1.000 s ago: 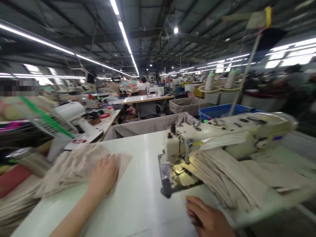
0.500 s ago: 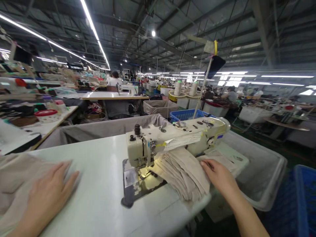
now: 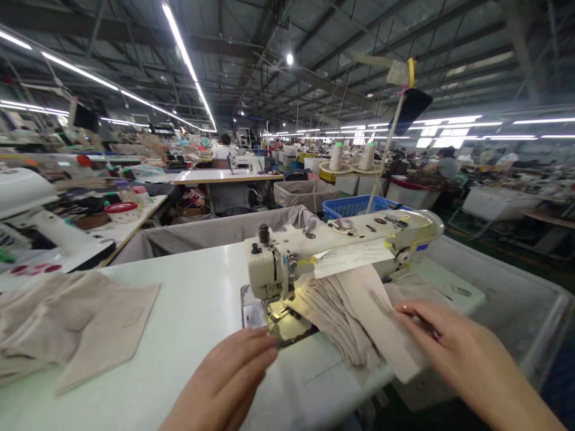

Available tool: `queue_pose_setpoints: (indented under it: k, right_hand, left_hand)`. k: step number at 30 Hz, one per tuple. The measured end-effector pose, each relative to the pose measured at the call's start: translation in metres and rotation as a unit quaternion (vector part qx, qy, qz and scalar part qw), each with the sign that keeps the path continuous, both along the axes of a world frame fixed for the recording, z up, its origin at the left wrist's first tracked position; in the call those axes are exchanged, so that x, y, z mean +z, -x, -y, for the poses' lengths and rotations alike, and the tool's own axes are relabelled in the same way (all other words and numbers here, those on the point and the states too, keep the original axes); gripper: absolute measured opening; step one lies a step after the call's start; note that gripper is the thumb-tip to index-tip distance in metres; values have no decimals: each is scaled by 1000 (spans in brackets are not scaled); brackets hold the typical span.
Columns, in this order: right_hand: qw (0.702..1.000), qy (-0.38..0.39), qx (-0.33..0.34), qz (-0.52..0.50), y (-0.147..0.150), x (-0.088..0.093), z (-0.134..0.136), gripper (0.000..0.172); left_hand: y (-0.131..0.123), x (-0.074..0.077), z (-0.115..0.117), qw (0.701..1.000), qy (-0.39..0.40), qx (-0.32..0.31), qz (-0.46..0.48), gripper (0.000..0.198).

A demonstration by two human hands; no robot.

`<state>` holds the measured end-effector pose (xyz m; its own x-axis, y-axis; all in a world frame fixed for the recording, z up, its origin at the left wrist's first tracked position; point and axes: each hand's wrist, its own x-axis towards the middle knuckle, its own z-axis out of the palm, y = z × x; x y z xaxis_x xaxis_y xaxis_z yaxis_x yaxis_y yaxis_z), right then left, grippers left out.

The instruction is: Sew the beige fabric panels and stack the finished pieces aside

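Observation:
A cream sewing machine (image 3: pixel 332 251) stands on a white table (image 3: pixel 197 317). Under its arm lies a stack of beige fabric pieces (image 3: pixel 345 311). My right hand (image 3: pixel 453 347) rests on the top piece of that stack at its right side, fingers stretched toward the machine; whether it pinches the piece is unclear. My left hand (image 3: pixel 229 377) hovers over the table just in front of the needle plate, fingers extended and together, holding nothing. A second pile of beige fabric (image 3: pixel 72 329) lies at the table's left end.
A grey cloth-lined bin (image 3: pixel 211 230) sits behind the table, a blue crate (image 3: pixel 350 206) beyond it. A large pale tub (image 3: pixel 507 299) stands to the right. Another white machine (image 3: pixel 40 209) is on the left bench. Thread cones (image 3: pixel 350 157) rise behind; other workers sit far off.
My left hand has left the fabric pile on the left and moved right to the front of the needle plate. My right hand has slid along the stack by the machine.

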<state>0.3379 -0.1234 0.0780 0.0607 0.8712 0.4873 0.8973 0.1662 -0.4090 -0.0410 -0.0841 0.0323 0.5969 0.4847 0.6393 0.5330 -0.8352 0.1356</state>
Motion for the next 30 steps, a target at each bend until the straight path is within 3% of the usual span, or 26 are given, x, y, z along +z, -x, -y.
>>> queue_pose_setpoints:
  k: [2,5,6,8,10,12,14,18,21,26,30]
  right_hand:
    - [994,23,101,23,10,16,20,15]
    - [970,66,233,26,29,32,36,22]
    - [962,83,260,25,35,34,37,24]
    - [956,106,274,12,48,31,35,21]
    - [964,118,236,-20,56,20,29,15]
    - [972,143,170,-74,60,4,21,9]
    - [966,180,114,-146,62,-15,13,15]
    - [933,181,68,-304,71,-43,4,23]
    - [916,161,53,-365,82,-55,2,28]
    - [903,124,-10,-411,89,-62,2,36]
    - [915,124,-21,-384,82,-71,1,35]
  left_hand:
    - [-25,10,7,999,-8,-48,8,48]
    - [-56,23,11,993,-8,-115,23,56]
    - [-64,28,11,991,19,-128,21,58]
    - [-71,35,9,984,128,-123,16,42]
    - [-70,39,4,956,283,-69,30,16]
    - [-63,36,-2,907,415,1,69,12]
    - [-53,28,-7,862,489,54,118,11]
    - [-33,6,-11,809,550,87,188,21]
    - [-22,-7,-7,751,602,86,255,30]
    - [-15,-11,7,673,641,85,360,40]
    - [-15,-12,14,620,647,76,438,42]
